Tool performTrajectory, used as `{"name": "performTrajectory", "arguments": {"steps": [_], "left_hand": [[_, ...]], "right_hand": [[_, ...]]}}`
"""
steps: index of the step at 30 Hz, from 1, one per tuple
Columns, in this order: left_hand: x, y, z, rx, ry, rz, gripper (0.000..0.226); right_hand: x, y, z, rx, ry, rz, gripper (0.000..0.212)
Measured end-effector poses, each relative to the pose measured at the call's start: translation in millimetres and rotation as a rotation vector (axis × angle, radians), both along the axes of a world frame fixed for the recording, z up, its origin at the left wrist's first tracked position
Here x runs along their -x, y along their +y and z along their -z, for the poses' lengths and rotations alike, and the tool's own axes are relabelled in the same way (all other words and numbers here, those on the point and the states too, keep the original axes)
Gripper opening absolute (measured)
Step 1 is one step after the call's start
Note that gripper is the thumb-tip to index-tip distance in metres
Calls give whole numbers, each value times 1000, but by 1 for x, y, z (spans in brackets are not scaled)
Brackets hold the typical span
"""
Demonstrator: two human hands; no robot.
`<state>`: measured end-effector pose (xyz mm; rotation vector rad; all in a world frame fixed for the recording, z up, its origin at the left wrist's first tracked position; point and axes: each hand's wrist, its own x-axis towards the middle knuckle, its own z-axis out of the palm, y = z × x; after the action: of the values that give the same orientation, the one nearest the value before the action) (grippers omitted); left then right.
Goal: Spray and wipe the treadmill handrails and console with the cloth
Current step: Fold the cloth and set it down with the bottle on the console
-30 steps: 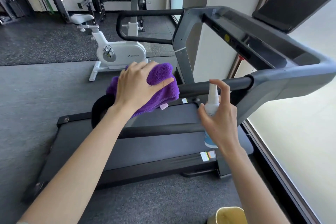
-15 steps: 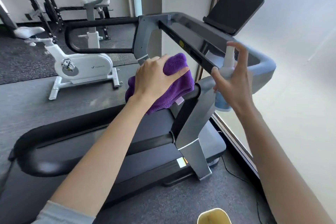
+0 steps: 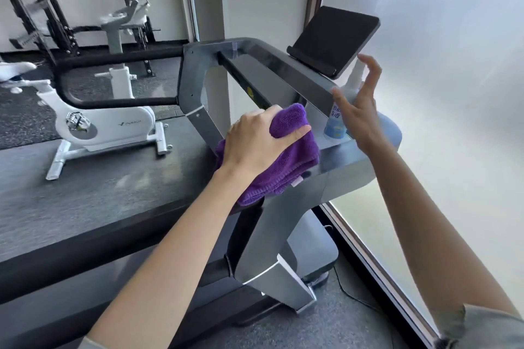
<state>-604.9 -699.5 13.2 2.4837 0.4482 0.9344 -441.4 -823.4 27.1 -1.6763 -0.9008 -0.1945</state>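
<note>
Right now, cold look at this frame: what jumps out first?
The purple cloth, gripped by the left hand against the grey treadmill frame at centre. Just right of it, the right hand holds a white and blue spray bottle below the dark console screen. A white exercise bike stands at left on the floor.
</note>
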Motion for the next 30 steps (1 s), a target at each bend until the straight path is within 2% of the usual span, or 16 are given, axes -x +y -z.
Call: {"name": "performTrajectory", "arguments": {"steps": [5, 11, 19, 22, 24, 26, 28, 30], "left_hand": [[-1, 4, 9, 24, -23, 19, 44], [2, 9, 18, 32, -30, 33, 43], [4, 3, 16, 14, -15, 17, 38], [8, 3, 14, 31, -30, 21, 38], [12, 3, 11, 51, -59, 20, 42], [18, 0, 4, 77, -119, 34, 49], [24, -5, -2, 113, -172, 83, 54], [31, -13, -7, 139, -198, 152, 55]], "right_hand": [[-17, 8, 18, 42, -53, 0, 58], [-23, 19, 28, 26, -25, 8, 76], [-14, 13, 20, 89, -108, 177, 98], [15, 5, 16, 149, -145, 289, 89], [46, -3, 17, 27, -119, 204, 72], [84, -11, 17, -43, 29, -34, 59], [116, -18, 20, -1, 121, -201, 59], [138, -26, 28, 0, 142, -207, 64]]}}
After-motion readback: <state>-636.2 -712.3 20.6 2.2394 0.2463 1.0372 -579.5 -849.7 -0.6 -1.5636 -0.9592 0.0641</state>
